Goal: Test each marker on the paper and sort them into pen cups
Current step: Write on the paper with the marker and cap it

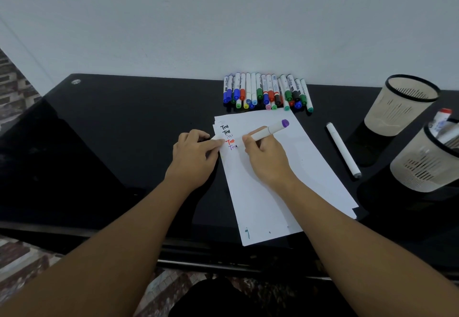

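Observation:
My right hand grips a white marker with a purple end, its tip down on the white paper beside a column of "Test" words in black, red and purple. My left hand rests on the paper's left edge, and its fingers look to pinch something small and white. A row of several capped markers lies at the back of the desk by the wall. One white marker lies loose to the right of the paper. Two beige pen cups stand at right: the far cup looks empty, the near cup holds markers.
The black glossy desk runs along a pale wall. Its front edge lies below my forearms. The paper is a small stack of sheets set at an angle.

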Available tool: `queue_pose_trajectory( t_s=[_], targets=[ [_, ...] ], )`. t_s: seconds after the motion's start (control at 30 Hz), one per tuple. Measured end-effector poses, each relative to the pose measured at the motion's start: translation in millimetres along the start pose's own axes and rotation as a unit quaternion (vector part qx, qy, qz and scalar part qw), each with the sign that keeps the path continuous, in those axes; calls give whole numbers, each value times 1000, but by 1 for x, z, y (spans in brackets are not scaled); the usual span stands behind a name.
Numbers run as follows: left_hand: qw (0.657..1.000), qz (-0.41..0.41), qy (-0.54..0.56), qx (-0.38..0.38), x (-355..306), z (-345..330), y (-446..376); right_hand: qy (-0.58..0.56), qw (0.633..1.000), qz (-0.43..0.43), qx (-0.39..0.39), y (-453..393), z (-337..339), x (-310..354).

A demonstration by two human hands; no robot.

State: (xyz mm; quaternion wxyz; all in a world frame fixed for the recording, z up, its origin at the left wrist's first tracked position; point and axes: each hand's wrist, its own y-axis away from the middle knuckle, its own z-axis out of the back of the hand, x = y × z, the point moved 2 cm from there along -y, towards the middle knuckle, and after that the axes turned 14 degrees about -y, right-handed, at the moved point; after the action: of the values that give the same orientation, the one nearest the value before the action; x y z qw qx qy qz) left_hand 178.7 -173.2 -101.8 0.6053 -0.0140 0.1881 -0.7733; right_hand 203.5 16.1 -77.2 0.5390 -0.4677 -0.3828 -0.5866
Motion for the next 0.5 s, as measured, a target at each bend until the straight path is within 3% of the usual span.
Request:
queue_pose_trajectory(
  t_s=[0.23,0.4,0.5],
  targets=[
    [998,25,54,-15,1,5,-1,17,1000,6,6,0,-1,2],
    [996,80,16,-31,2,4,-1,-135,990,19,-39,1,5,1],
    [996,85,-3,-38,4,1,-1,-144,988,43,-28,-1,5,0]
  ],
)
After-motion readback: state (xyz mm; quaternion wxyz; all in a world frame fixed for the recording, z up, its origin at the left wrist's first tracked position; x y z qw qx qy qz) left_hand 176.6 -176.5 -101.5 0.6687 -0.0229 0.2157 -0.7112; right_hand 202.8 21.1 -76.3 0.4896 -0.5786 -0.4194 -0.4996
